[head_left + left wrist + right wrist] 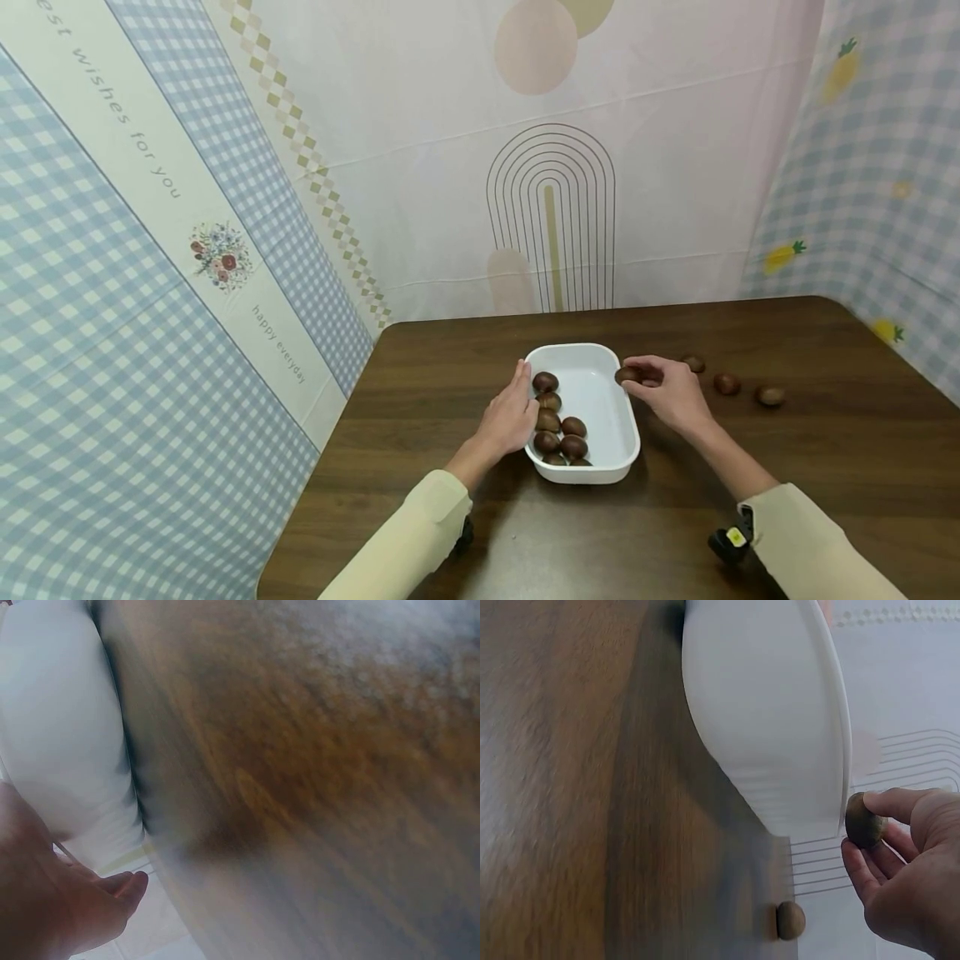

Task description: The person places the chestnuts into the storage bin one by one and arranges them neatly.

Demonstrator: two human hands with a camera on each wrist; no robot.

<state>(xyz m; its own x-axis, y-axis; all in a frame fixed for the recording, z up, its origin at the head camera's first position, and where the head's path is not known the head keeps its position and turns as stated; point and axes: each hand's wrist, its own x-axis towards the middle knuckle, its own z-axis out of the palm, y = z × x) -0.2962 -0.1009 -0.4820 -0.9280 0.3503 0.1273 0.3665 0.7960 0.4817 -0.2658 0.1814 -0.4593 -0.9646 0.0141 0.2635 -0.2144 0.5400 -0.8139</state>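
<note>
Chestnut (626, 375) is hanging just above the right rim of the dish (606, 408), toward its far end; the fingers and thumb of the right hand (671, 392) are clamping on it, pinching its sides; the left hand (506, 419) is resting along the dish's left side, its fingers reaching out straight; eight other chestnuts (573, 447) are showing inside the dish, mostly bunching along the left side and near end; three more chestnuts (726, 383) are lying on the desk (832, 475), right of the dish.
</note>
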